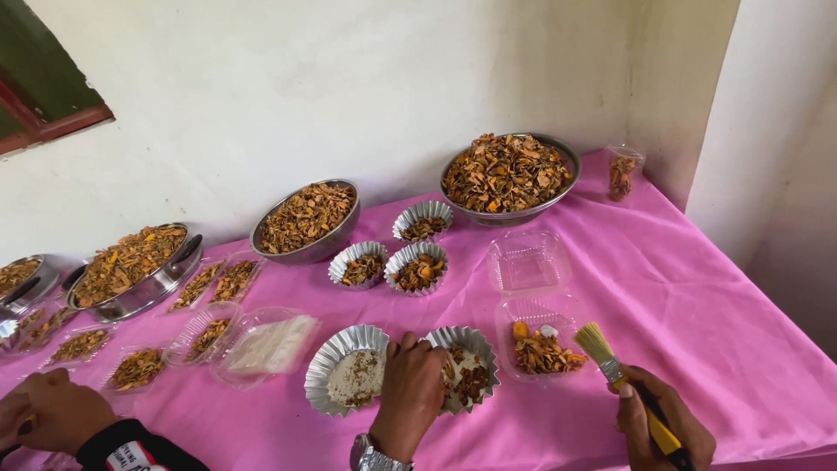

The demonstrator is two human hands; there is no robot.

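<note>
At the table's near edge, head view: left hand (410, 384) rests curled between two fluted foil cups, fingertips touching the foil cup with pale powder (347, 375) at its 9 o'clock; second foil cup (466, 362) sits at its 3 o'clock. Right hand (663, 423) is closed around a yellow-handled brush (610, 362), bristles pointing to 11 o'clock, just beside a clear plastic tray (540, 344) of orange dried pieces. Another person's hand (57, 410) lies at 9 o'clock on the pink tablecloth (697, 305)
</note>
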